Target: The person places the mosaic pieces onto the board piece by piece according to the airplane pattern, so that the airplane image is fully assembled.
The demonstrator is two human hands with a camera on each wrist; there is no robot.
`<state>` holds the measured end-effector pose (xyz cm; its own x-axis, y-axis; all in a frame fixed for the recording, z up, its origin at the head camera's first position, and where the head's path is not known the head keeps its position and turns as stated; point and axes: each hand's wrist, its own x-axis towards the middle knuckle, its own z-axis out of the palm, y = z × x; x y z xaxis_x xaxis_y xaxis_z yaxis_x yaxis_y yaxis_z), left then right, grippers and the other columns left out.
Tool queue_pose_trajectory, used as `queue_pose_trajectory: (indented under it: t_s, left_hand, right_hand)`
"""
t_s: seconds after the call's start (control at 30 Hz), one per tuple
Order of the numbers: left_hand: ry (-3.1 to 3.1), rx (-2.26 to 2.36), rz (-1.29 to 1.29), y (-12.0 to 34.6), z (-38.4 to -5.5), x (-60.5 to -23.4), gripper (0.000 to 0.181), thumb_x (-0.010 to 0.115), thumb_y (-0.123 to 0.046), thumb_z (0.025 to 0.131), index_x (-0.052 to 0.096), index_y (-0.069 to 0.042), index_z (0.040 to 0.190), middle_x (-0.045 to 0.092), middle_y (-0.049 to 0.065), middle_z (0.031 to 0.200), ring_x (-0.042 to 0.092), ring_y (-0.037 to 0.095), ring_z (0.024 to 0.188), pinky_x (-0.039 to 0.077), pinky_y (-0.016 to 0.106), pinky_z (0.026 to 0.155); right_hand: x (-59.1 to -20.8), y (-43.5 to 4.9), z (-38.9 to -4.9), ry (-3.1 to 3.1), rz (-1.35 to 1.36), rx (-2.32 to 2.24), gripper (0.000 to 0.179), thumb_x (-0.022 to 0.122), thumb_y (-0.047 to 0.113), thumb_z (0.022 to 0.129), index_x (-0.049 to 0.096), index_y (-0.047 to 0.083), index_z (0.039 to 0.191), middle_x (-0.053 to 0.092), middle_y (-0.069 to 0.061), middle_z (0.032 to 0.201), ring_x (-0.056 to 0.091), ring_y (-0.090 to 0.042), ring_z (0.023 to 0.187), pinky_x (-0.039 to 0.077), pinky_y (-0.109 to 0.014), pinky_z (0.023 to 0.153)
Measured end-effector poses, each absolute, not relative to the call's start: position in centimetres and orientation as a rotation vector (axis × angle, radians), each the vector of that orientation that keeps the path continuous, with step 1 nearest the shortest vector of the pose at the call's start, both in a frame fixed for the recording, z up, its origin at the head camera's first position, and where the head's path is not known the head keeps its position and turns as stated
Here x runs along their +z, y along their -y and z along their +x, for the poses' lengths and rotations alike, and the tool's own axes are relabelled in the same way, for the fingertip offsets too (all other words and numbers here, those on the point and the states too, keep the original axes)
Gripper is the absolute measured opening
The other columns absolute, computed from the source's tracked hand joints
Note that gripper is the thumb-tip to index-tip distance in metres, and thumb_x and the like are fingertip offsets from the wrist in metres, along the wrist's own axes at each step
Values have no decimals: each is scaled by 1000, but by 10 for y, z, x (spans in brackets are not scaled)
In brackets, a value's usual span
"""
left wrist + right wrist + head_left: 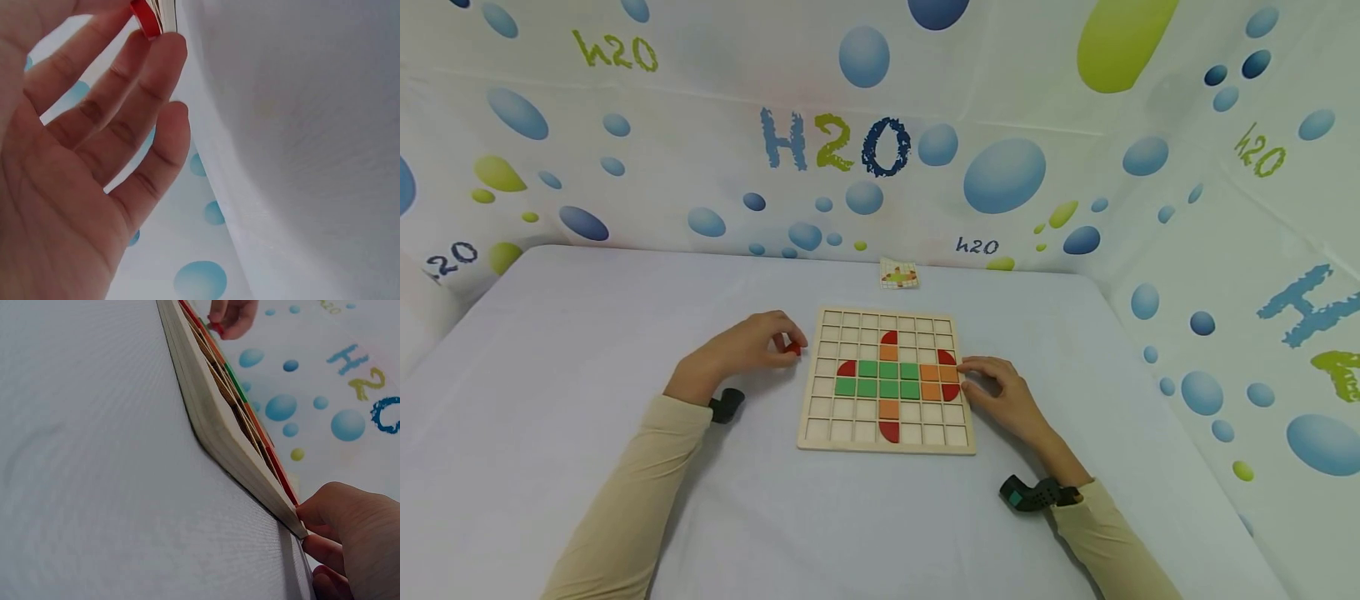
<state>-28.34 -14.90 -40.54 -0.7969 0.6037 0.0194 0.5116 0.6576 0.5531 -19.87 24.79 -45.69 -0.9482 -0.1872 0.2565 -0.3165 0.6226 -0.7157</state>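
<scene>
My left hand [748, 343] pinches a small red piece [147, 19] between thumb and fingers, just left of the wooden grid board [842, 432]. The other fingers of that hand are spread and gently bent in the left wrist view. On the board, green square tiles [888, 370] fill two rows in the middle, with orange square tiles [928, 372] to their right, above and below. Several red rounded tiles [889, 432] sit at the ends of this pattern. My right hand [1006, 398] touches the board's right edge with thumb and finger.
A small picture card [898, 273] with a coloured pattern lies behind the board. White cloth [880, 525] covers the table, and a printed curtain [715, 150] with blue spots hangs at the back and right.
</scene>
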Motion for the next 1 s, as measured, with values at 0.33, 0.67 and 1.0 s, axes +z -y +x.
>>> queue_pose_trajectory:
  t_s: [0.33,0.67,1.0]
  left_hand:
    - [-2679,795,991,141,-280,-404,24,70,-9,86,70,-5,110,64,8,109,58,19,88,48,34,79]
    - [-2618,785,1021,134,-279,-406,21,71,-10,84,70,-7,105,62,6,107,58,16,86,48,32,78]
    - [-2559,804,1069,130,-278,-408,18,70,-8,83,70,-9,101,62,4,105,58,15,85,48,31,77]
  right_hand:
    - [-457,-248,-199,2685,419,1222,28,66,11,92,67,7,119,58,-14,133,41,-34,131,33,-54,106]
    - [-457,-248,-199,2685,421,1222,28,66,11,92,67,6,119,58,-14,133,41,-34,131,34,-54,106]
    - [-457,-247,-199,2683,417,1217,28,66,11,92,67,7,119,58,-14,132,41,-34,131,34,-54,106]
